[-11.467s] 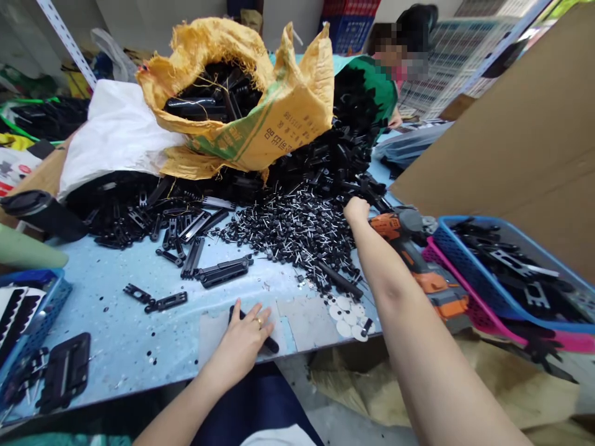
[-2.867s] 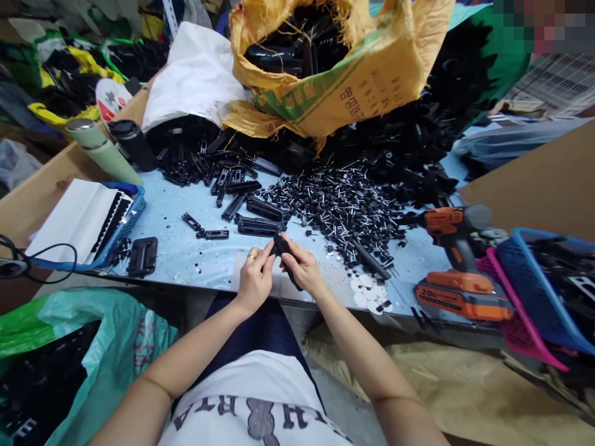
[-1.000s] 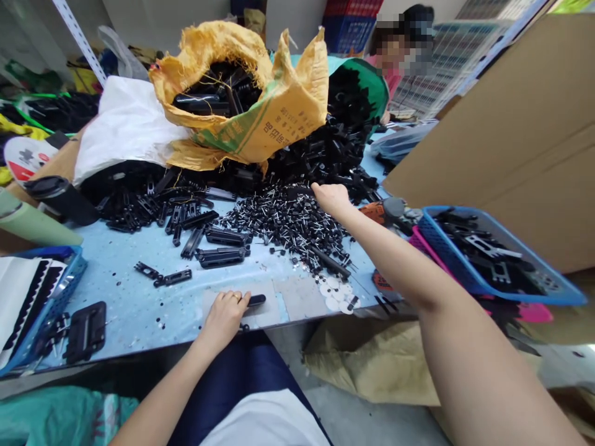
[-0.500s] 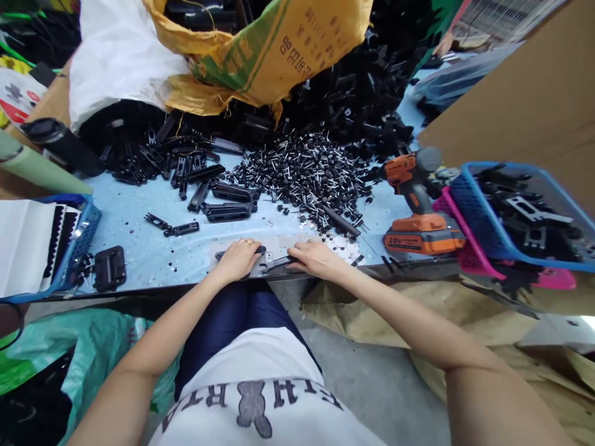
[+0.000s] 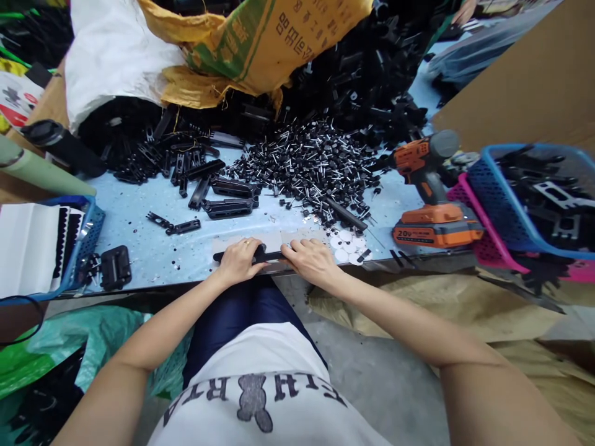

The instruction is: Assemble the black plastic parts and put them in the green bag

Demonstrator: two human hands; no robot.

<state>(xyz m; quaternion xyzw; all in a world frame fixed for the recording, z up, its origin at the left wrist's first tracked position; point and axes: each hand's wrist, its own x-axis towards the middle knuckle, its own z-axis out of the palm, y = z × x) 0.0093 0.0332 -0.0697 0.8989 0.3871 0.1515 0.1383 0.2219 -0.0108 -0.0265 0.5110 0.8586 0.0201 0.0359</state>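
Evidently the work sits mid-stream. Both hands meet at the near edge of the table (image 5: 139,217) over one black plastic bar (image 5: 274,255), which lies flat along that edge. The left hand (image 5: 239,263) has its fingers curled over the bar and clamps it, with the bar's left end poking out past the knuckles. The right hand (image 5: 312,263) has its fingers bent down onto the bar's other end and holds it too.

A few similar bars (image 5: 227,201) lie side by side further in, set apart from the rest, and the blue basket (image 5: 493,192) at the right holds more black parts. Judging by that, some pieces are already dealt with. Much looks left: the heap of small pins (image 5: 311,164), the mound of black parts (image 5: 372,80) behind it and the yellow woven sack (image 5: 279,37) are all well stocked. The orange cordless drill (image 5: 430,186) stands untouched to the right, and white discs (image 5: 344,244) lie just beyond the right hand.

Whether the right fingers pinch a pin or disc against the bar is hidden beneath the hand. The bar's middle is small and dark, so any holes or joints cannot be made out. The sack's top and the basket's far side are cut off.
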